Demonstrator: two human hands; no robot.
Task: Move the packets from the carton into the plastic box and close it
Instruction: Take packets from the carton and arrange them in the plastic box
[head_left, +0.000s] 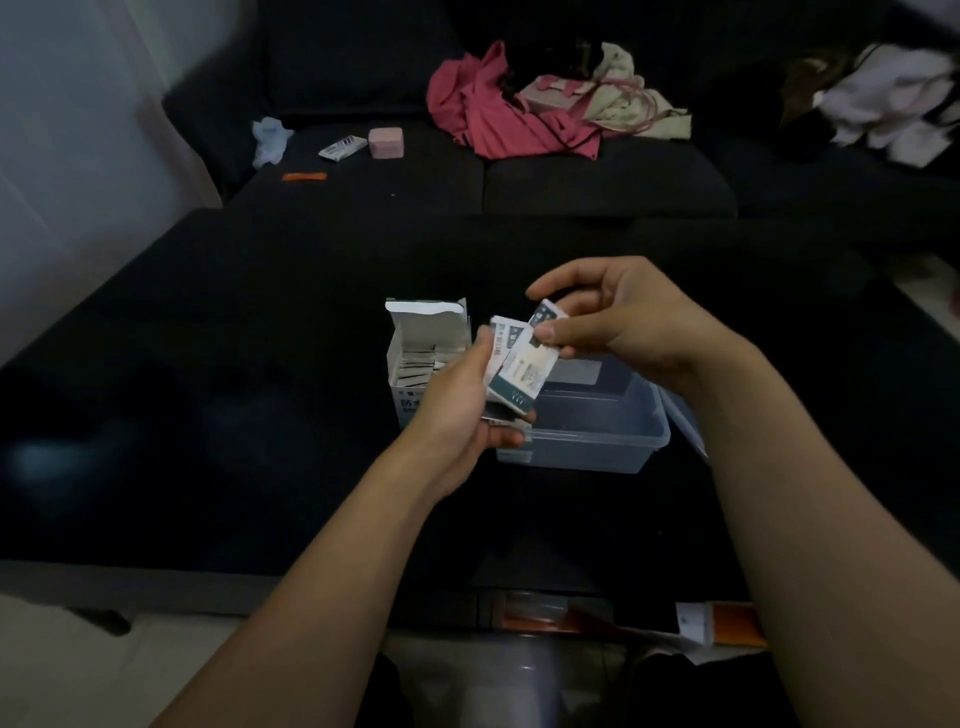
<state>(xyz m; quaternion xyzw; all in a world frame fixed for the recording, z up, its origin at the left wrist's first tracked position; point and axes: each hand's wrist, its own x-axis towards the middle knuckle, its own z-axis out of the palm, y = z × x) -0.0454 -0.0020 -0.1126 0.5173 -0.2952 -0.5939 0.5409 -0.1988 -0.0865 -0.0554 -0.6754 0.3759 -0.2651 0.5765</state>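
On the dark desk (208, 415), an open white carton (415, 358) stands near the middle, its top flap raised and more packets showing inside. Just beside it, toward the right edge, sits a clear plastic box (597, 431) with its lid off; the lid (685, 421) leans against its right side. The left hand (462, 410) curls round a small stack of packets (506, 358) above the gap between carton and box. The right hand (618, 317) pinches the top packet (543, 325) between thumb and fingers, over the box.
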